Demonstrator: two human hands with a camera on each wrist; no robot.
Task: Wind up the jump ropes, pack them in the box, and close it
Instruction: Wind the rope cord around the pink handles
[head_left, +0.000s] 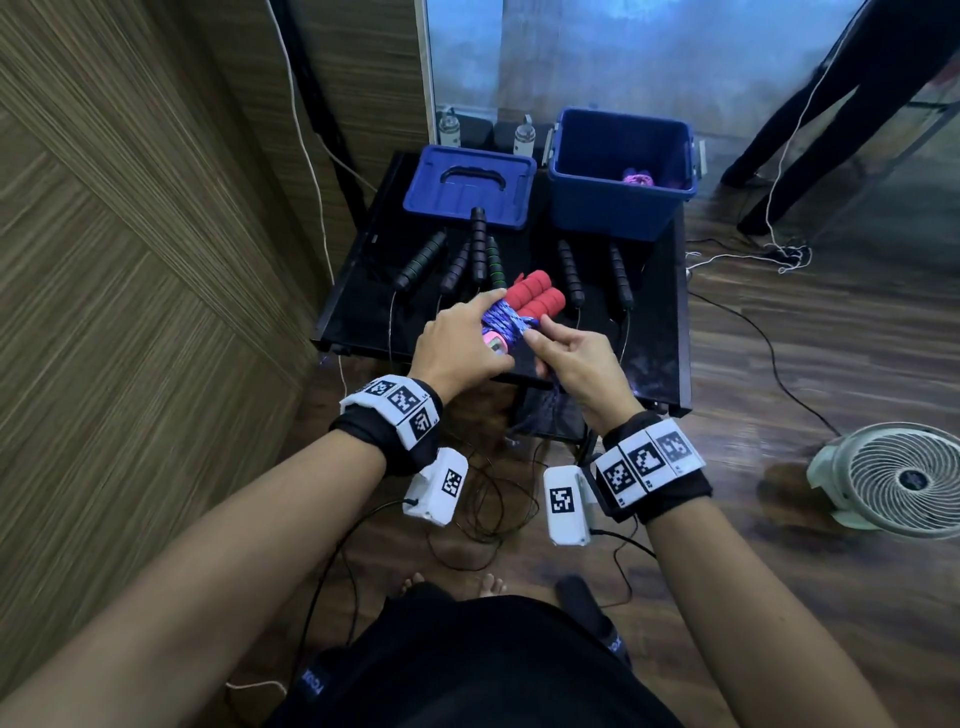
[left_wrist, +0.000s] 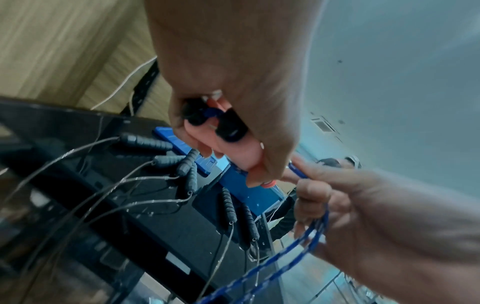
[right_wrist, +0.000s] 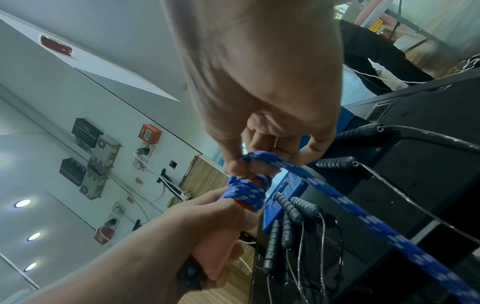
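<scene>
While wedged between a wood-panelled wall (head_left: 130, 260) on the left and a floor fan (head_left: 898, 478) on the right, black table (head_left: 660, 332) crowded: six black jump-rope handles (head_left: 570, 272) fanned across the middle, thin cords (left_wrist: 145, 202) trailing over the near edge. Blue lid (head_left: 470, 187) flat at back left, one handle end resting on its front rim. Open blue box (head_left: 621, 174) at back right, a pink bundle (head_left: 638, 179) inside. Left hand (head_left: 457, 345) clenched round two red foam handles (head_left: 535, 299) above the table's front edge. Right hand (head_left: 579, 358) pinching blue patterned rope (right_wrist: 335, 197), coils already wound on the handles, loose tail hanging past the near edge. Bare tabletop only at the far left strip. Standing person's dark legs (head_left: 810, 119) beyond the box.
</scene>
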